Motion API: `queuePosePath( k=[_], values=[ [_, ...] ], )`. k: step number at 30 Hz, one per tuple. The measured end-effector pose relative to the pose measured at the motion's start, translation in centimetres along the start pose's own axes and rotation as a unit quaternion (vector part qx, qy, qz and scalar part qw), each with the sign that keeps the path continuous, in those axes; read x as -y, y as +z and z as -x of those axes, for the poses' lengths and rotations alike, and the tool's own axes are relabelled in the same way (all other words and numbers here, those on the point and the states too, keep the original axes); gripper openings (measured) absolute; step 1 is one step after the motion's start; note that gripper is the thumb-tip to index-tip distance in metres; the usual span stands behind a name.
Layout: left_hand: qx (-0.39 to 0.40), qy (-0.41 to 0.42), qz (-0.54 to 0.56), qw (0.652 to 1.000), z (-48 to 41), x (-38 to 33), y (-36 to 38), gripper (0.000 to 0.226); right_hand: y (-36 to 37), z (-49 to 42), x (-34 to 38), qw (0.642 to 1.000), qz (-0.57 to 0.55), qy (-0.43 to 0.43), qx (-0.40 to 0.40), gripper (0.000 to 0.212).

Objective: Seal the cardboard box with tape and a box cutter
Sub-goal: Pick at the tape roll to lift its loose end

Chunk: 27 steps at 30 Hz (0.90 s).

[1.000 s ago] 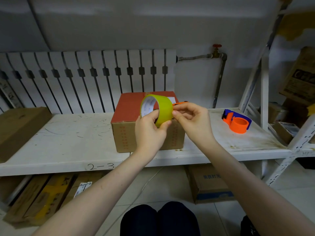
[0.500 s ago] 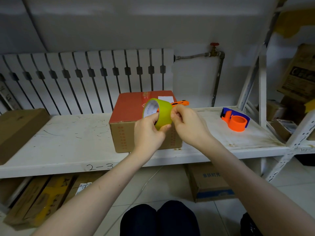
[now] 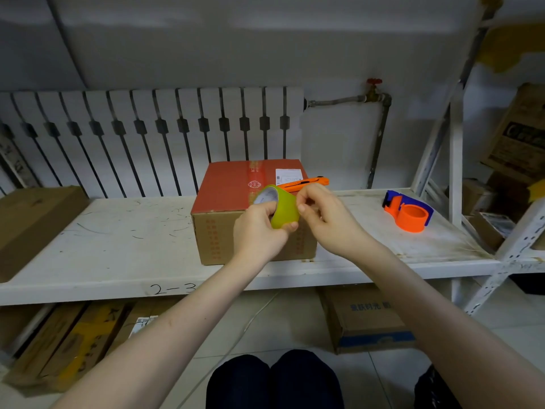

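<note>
Left hand (image 3: 259, 228): clamped round the yellow-green tape roll (image 3: 282, 210), thumb on the near rim, fingers under; holds the roll steady in the air in front of the box so the other hand can work on it
Right hand (image 3: 321, 215): fingertips pinched together at the roll's right edge, likely picking for the loose tape end; no free strip visible
Cardboard box (image 3: 250, 214): on the white shelf (image 3: 118, 249), red top flaps shut, white label near the far right corner; set near the front edge, within easy reach for taping
Box cutter (image 3: 305, 183): orange, lying on the box top at its right far side, untouched; parked close for the cut
Tape dispenser (image 3: 408, 211): orange and blue, on the shelf well to the right, not in use
Step (judged): starting the tape; nothing freshly laid on the box that I can see
</note>
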<state>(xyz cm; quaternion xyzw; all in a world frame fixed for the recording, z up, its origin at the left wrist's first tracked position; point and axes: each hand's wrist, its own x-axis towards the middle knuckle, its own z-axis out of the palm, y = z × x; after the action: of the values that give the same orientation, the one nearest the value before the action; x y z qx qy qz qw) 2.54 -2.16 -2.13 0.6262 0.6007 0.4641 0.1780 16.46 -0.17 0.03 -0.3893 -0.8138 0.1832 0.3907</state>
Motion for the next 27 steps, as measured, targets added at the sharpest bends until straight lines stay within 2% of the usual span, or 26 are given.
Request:
queuePosePath(
  k=[5, 8, 11, 16, 18, 20, 23, 27],
  values=[
    [0.005, 0.014, -0.022, 1.000, -0.2, -0.1, 0.0, 0.024, 0.1, 0.2, 0.3, 0.994, -0.073, 0.044, -0.070, 0.006],
    [0.002, 0.022, -0.047, 0.999, 0.0, -0.2, 0.2, 0.011, 0.3, -0.1, 0.4, 0.985, -0.117, 0.087, -0.097, 0.022],
    [-0.007, 0.029, -0.069, 0.997, 0.1, -0.2, 0.2, 0.008, 0.5, -0.4, 0.6, 0.990, -0.066, 0.090, -0.091, 0.037],
    [0.004, 0.039, -0.056, 0.998, -0.2, 0.0, 0.3, 0.005, 0.5, -0.3, 0.7, 0.991, -0.013, 0.089, -0.101, 0.013],
    [0.006, 0.040, -0.042, 0.998, -0.3, 0.2, 0.2, 0.018, 0.3, -0.4, 0.8, 0.992, 0.000, 0.089, -0.092, 0.005],
    [0.014, 0.042, -0.041, 0.998, -0.4, 0.3, 0.1, 0.029, 0.2, -0.6, 0.8, 0.992, 0.007, 0.098, -0.079, 0.009],
    [0.026, 0.040, -0.030, 0.998, -0.3, 0.4, 0.0, 0.031, 0.0, -0.8, 0.6, 0.992, 0.000, 0.107, -0.067, 0.017],
    [0.031, 0.037, -0.037, 0.998, -0.4, 0.7, -0.2, 0.021, 0.2, -0.9, 0.5, 0.994, -0.019, 0.094, -0.046, 0.026]
  ],
)
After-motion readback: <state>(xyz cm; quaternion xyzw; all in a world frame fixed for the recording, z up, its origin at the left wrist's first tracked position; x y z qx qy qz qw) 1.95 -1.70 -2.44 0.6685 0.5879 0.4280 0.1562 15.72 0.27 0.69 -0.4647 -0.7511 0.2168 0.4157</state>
